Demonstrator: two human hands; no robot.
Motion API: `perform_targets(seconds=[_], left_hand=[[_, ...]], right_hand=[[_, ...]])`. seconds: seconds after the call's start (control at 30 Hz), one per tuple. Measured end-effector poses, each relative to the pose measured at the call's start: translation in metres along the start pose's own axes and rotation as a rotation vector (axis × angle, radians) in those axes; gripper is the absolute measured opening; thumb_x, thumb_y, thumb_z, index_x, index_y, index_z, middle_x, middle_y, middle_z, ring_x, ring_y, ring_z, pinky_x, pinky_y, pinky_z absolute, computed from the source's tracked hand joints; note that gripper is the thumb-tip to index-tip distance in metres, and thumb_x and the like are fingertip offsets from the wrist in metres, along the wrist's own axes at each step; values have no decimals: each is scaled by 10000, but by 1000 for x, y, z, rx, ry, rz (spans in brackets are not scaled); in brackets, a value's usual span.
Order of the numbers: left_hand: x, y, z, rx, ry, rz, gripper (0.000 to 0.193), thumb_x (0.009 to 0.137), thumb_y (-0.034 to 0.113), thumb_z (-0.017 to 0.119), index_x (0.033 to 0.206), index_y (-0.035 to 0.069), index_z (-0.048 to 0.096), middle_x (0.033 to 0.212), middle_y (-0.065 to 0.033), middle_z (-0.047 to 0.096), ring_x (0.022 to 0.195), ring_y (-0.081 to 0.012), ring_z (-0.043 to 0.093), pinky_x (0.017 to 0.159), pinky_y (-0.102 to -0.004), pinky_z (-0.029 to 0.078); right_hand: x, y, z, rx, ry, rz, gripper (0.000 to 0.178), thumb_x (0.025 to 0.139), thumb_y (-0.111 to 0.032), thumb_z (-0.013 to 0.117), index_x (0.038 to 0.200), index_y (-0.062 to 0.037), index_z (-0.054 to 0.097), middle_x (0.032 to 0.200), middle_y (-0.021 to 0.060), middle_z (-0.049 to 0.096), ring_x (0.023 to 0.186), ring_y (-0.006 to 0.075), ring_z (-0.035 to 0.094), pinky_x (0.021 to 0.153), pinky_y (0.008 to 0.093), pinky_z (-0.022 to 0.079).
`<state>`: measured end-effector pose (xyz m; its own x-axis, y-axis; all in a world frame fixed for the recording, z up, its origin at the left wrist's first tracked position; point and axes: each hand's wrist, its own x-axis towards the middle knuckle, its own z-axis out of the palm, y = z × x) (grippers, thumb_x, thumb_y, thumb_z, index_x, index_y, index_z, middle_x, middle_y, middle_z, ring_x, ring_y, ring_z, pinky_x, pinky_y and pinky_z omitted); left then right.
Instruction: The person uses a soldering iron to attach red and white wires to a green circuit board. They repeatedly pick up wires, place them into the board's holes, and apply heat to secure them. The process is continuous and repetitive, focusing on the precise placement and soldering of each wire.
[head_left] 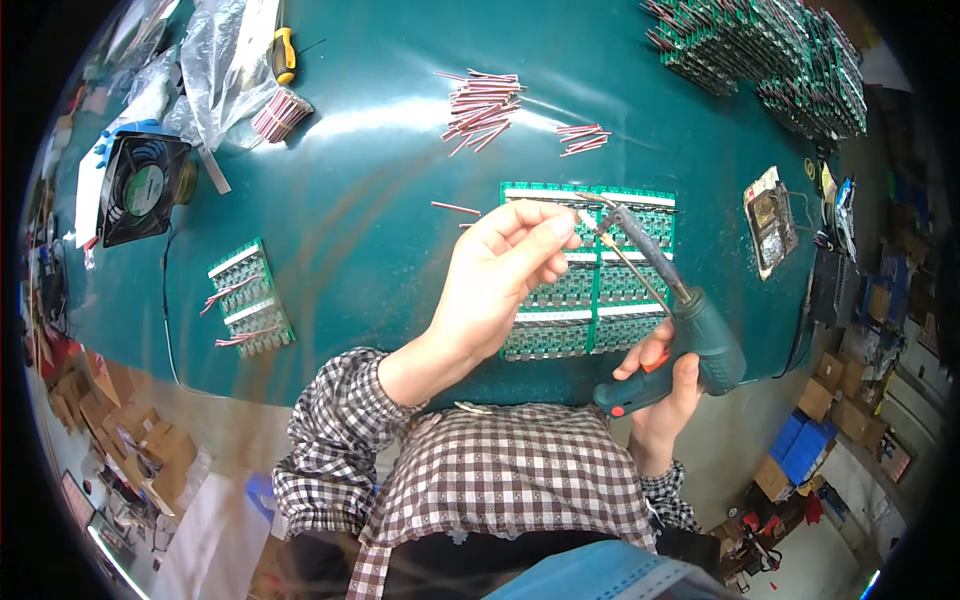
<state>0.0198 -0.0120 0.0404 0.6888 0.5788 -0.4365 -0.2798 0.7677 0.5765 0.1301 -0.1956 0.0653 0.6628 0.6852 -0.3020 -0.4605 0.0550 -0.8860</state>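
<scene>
My right hand (662,385) is wrapped around the pistol grip of a green soldering gun (708,340) with a red-orange trigger. Its dark barrel slants up and left, ending in a tip over the upper part of a green circuit board panel (597,270). A thin metal tube runs beside the barrel toward the tip. Thumb and fingers of my left hand (515,250) are pinched together above the panel, close to the soldering tip. Something small and whitish shows at the fingertips, too little of it to name. The left hand covers the panel's upper left part.
Short red-and-white wires (482,108) lie in a pile beyond the panel, with a smaller group (583,138) beside it. A smaller wired board (252,298) and a black fan (143,188) are at left. Stacked boards (760,50) fill the far right, near a soldering tray (768,222).
</scene>
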Motion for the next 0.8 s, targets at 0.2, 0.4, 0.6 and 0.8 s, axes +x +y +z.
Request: perform_targets(seconds=[0.2, 0.4, 0.6, 0.8], left_hand=[[-1, -7, 4, -147, 10, -36, 135, 941, 165, 583, 991, 41, 604, 860, -7, 617, 698, -39, 523, 638, -182, 435], [2, -10, 9, -193, 27, -74, 124, 929, 155, 598, 967, 37, 604, 841, -7, 613, 678, -43, 512, 633, -182, 433], [11, -15, 5, -196, 27, -91, 139, 927, 149, 600, 983, 22, 604, 852, -14, 619, 693, -55, 526, 643, -193, 451], [18, 5, -3, 272, 77, 196, 171, 907, 127, 615, 1032, 11, 604, 933, -45, 619, 771, -93, 580, 699, -224, 492]], right_hand=[[-4, 1, 4, -20, 8, -3, 469, 901, -355, 612, 1107, 53, 507, 810, 87, 554, 722, 213, 614, 597, 329, 567], [-4, 4, -1, -15, -10, 3, 446, 916, -333, 593, 1110, 57, 496, 807, 87, 551, 708, 202, 599, 575, 308, 532], [-1, 4, -1, -20, 12, 42, 434, 927, -335, 574, 1106, 52, 494, 797, 85, 549, 683, 201, 590, 583, 310, 526], [12, -1, -9, 25, 71, 17, 445, 942, -370, 540, 1101, 43, 498, 799, 77, 552, 684, 198, 602, 541, 306, 527]])
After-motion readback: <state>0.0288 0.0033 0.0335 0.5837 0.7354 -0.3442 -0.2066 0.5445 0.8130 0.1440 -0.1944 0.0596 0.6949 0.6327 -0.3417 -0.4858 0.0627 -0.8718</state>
